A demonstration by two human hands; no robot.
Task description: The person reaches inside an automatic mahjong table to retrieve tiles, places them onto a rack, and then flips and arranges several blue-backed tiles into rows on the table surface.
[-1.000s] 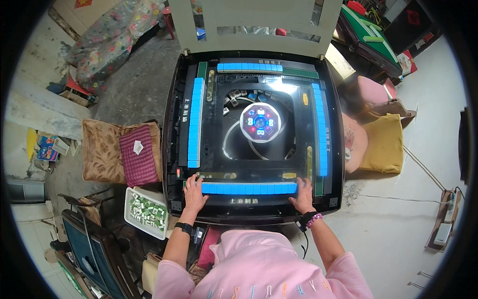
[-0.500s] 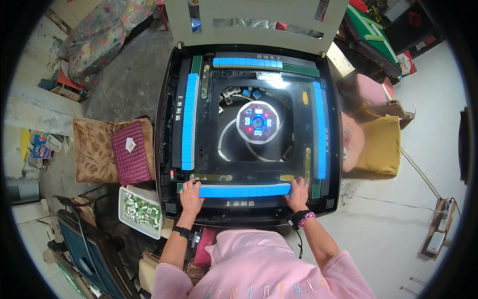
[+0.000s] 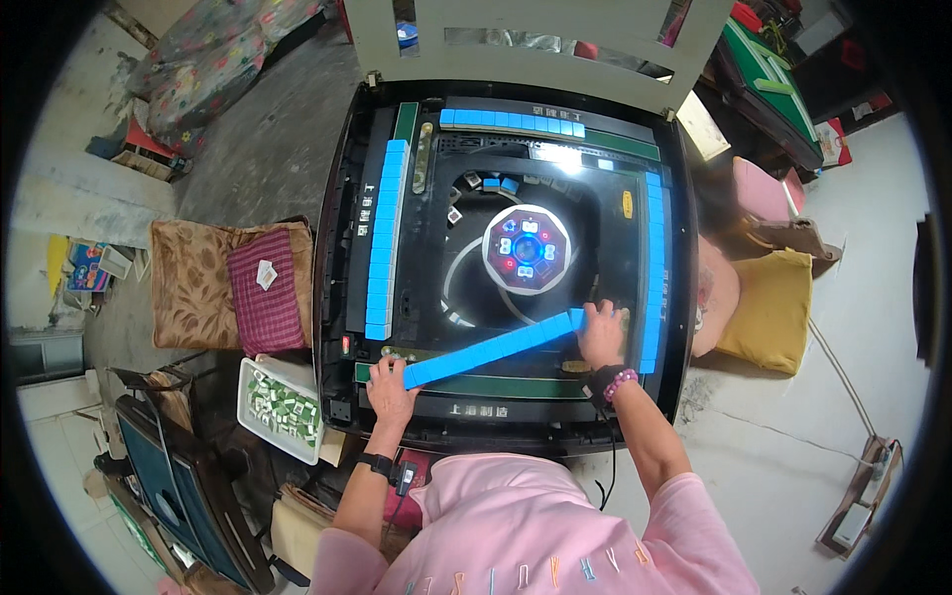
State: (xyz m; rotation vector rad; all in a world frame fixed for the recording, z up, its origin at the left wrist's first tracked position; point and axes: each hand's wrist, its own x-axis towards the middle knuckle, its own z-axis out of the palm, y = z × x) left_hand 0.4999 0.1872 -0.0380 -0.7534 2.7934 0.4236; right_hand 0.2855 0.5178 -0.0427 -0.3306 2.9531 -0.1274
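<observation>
Tile rows: four blue; near row (image 3: 491, 347) slanted, lying on mahjong table (image 3: 337, 248).
Left hand (image 3: 392, 380): fingers together, pressing row's left end.
Right hand (image 3: 601, 332): fingers together, pressing right end.
Tray (image 3: 281, 409): one, white, green-backed tiles, left of table.

- One table (image 3: 342, 248), black-framed, with one round control dial (image 3: 527, 249) at its centre.
- Four long rows of blue tiles: one at the far edge (image 3: 511, 122), one along the left edge (image 3: 385, 238), one along the right edge (image 3: 653, 268), one slanted row (image 3: 491, 349) by the near edge.
- Two hands on that slanted row: left hand (image 3: 389, 382), right hand (image 3: 602, 333).
- One white tray (image 3: 250, 382) of tiles beside the near left corner.
- A few loose tiles (image 3: 491, 182) in the middle well, too small to count.
</observation>
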